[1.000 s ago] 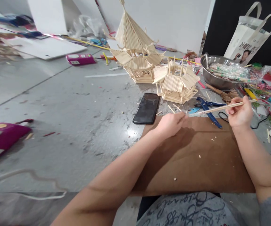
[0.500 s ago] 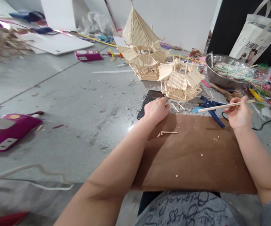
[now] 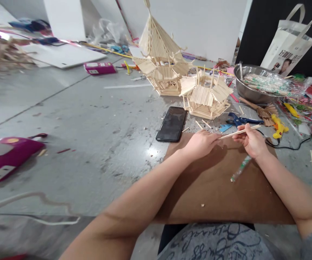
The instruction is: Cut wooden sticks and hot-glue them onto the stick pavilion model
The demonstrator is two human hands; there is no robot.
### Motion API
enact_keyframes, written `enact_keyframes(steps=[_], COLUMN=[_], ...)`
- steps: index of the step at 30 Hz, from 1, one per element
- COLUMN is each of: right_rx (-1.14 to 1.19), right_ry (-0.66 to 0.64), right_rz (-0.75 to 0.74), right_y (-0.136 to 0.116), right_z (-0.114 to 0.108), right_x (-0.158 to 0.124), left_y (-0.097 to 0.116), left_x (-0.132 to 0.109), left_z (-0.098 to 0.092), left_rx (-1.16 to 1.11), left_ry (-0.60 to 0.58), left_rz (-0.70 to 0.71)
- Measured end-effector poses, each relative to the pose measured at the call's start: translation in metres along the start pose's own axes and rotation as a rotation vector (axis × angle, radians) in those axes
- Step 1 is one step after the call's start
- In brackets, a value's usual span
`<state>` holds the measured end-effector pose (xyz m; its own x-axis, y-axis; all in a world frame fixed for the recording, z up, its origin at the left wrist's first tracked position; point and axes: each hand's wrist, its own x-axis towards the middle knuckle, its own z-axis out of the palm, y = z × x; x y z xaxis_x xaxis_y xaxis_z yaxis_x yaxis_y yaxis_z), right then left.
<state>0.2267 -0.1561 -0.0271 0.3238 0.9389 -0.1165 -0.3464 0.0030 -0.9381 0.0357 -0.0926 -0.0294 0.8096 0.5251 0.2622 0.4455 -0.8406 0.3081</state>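
Observation:
Both of my hands hold one thin wooden stick [image 3: 237, 132] over the far edge of a brown cardboard sheet [image 3: 221, 191]. My left hand [image 3: 200, 143] pinches its near end with closed fingers. My right hand [image 3: 250, 139] grips it further along, fingers curled round it. A clear plastic wrapper [image 3: 239, 169] with green print lies on the cardboard under my right wrist. A black phone [image 3: 172, 124] lies just left of my left hand.
Two pagoda models of wooden sticks, a small one [image 3: 206, 96] and a tall one [image 3: 161, 57], stand beyond my hands. Blue pliers [image 3: 239, 120], a yellow glue gun [image 3: 279, 127], a steel bowl [image 3: 249, 92] of wrapped sticks and a white bag [image 3: 291, 39] lie right. Magenta boxes [image 3: 7, 155] lie left.
My left hand came back from beside the phone and took the stick's near end. My right hand moved left and nearer. The short stick piece on the cardboard is hidden; a wrapper now lies there.

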Motion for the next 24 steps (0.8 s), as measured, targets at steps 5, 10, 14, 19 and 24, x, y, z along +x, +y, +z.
enact_keyframes(steps=[5,10,14,19,24], right_rx=[-0.079,-0.191,-0.16,-0.184,-0.327], right_ry=[-0.003,0.03,0.042,-0.024,-0.163], right_rz=[0.02,0.054,0.03,-0.005,-0.014], right_y=[0.004,0.005,0.003,-0.004,-0.014], right_z=[-0.003,-0.008,-0.011,-0.004,0.032], right_x=[0.0,0.003,0.004,0.007,0.019], left_y=[0.001,-0.002,-0.015,-0.022,0.006], left_x=[0.0,0.002,0.003,0.002,0.005], left_z=[0.0,-0.008,-0.009,-0.01,-0.015], left_rx=[0.025,0.041,0.065,0.118,-0.307], left_ry=[-0.061,-0.057,-0.013,0.106,0.202], left_rz=[-0.189,-0.36,-0.498,-0.486,-0.372])
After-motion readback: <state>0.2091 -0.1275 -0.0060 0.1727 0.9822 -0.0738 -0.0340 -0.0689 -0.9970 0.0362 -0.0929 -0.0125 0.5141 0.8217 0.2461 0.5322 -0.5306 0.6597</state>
